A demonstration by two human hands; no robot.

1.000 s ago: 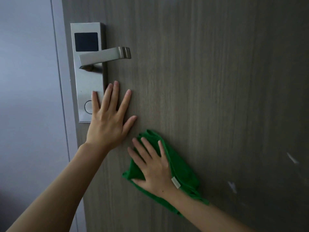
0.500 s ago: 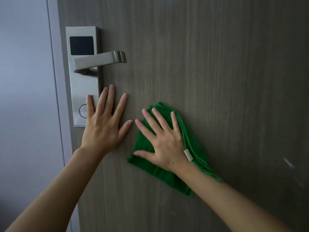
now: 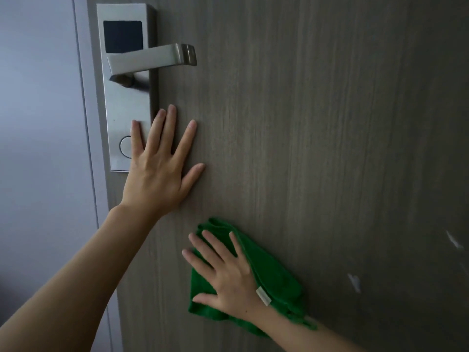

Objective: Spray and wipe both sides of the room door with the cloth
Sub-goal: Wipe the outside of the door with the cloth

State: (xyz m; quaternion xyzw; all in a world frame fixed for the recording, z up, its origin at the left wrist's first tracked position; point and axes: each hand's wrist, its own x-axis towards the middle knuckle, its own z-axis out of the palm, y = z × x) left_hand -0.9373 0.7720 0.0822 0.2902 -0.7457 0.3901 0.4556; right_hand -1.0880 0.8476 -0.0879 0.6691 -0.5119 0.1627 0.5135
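A grey-brown wood-grain door [image 3: 317,128] fills most of the view. My left hand [image 3: 160,171] lies flat against it with fingers spread, the little finger overlapping the lower part of the metal lock plate [image 3: 124,97]. My right hand [image 3: 225,278] presses a folded green cloth [image 3: 274,275] flat against the door, below and to the right of the left hand. The cloth has a small white tag by my wrist. No spray bottle is in sight.
A silver lever handle [image 3: 152,58] sticks out from the lock plate, under a dark card-reader window [image 3: 123,36]. The pale door frame and wall [image 3: 43,123] run down the left side. A few whitish marks [image 3: 355,282] show on the door at lower right.
My right hand slid the cloth up the door beside the left hand, then back down to below it. The left hand stayed pressed in place.
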